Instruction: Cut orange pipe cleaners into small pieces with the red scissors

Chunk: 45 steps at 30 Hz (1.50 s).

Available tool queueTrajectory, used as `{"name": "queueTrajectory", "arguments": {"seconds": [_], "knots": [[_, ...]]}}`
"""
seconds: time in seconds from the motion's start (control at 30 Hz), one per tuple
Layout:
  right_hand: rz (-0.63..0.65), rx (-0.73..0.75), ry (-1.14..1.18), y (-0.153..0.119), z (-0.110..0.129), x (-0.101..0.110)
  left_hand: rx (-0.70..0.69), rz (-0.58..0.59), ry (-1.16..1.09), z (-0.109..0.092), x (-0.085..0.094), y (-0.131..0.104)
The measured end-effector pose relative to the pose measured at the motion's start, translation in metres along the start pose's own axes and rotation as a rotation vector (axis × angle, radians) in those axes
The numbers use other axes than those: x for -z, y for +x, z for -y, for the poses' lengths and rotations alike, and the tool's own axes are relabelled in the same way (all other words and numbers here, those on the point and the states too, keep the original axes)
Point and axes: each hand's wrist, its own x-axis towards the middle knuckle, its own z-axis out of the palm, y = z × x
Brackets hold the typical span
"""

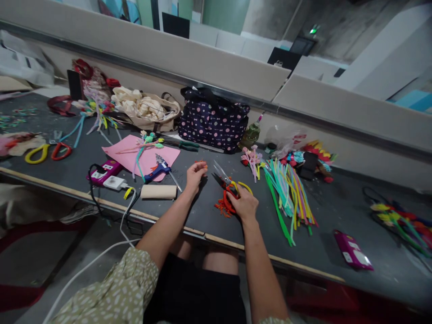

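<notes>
My left hand (196, 176) is raised over the dark table, fingers pinched on a small orange piece (201, 162) that is mostly hidden by the fingertips. In my right hand (245, 203) are scissors (222, 173) with one red and one yellow handle. Their blades are apart and point up and left toward my left hand, not touching it. Below the scissors lies a scatter of short orange-red clippings (222, 208). A bundle of pipe cleaners (286, 191) in green, mint, yellow and pink lies to the right of my right hand.
Left of my hands are a beige roll (158, 192), a blue glue gun (158, 170) on pink paper (124, 155), and a purple power strip (106, 172) with cables. A dark patterned bag (212, 119) stands at the back. Another purple power strip (353, 249) lies right.
</notes>
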Motion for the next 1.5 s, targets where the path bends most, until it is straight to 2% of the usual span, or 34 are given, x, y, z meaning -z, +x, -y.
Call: {"name": "queueTrajectory", "arguments": {"seconds": [0.1, 0.27, 0.37, 0.47, 0.67, 0.83, 0.9, 0.93, 1.0, 1.07, 1.13, 1.27, 1.5], "knots": [[-0.037, -0.088, 0.093, 0.002, -0.002, 0.000, 0.065, 0.190, 0.074, 0.001, -0.003, -0.005], [-0.131, -0.331, 0.211, 0.007, -0.012, 0.000, 0.150, 0.556, 0.192, 0.001, -0.010, -0.017], [-0.158, -0.430, 0.266, 0.010, -0.016, 0.002, 0.163, 0.702, 0.238, 0.003, -0.013, -0.021], [-0.173, -0.450, 0.299, 0.011, -0.017, 0.007, 0.179, 0.782, 0.290, 0.005, -0.015, -0.023], [-0.188, -0.471, 0.318, 0.011, -0.015, 0.011, 0.132, 0.743, 0.389, 0.005, -0.016, -0.023], [-0.182, -0.478, 0.308, 0.012, -0.017, 0.008, 0.119, 0.869, 0.462, 0.011, -0.015, -0.025], [-0.187, -0.479, 0.309, 0.011, -0.017, 0.008, 0.118, 0.865, 0.476, 0.015, -0.014, -0.022], [-0.189, -0.478, 0.311, 0.011, -0.017, 0.008, 0.096, 0.827, 0.481, 0.016, -0.014, -0.020], [-0.192, -0.484, 0.315, 0.012, -0.016, 0.008, -0.004, 0.670, 0.543, 0.018, -0.012, -0.015], [-0.194, -0.492, 0.321, 0.012, -0.016, 0.008, -0.145, 0.493, 0.705, 0.017, -0.011, -0.011], [-0.191, -0.492, 0.328, 0.012, -0.016, 0.007, -0.276, 0.429, 0.912, 0.015, -0.011, -0.011], [-0.178, -0.487, 0.309, 0.012, -0.016, 0.005, -0.454, 0.541, 1.223, 0.014, -0.013, -0.020], [-0.126, -0.450, 0.284, 0.012, -0.014, 0.005, -0.504, 0.590, 1.442, 0.017, -0.018, -0.027]]}}
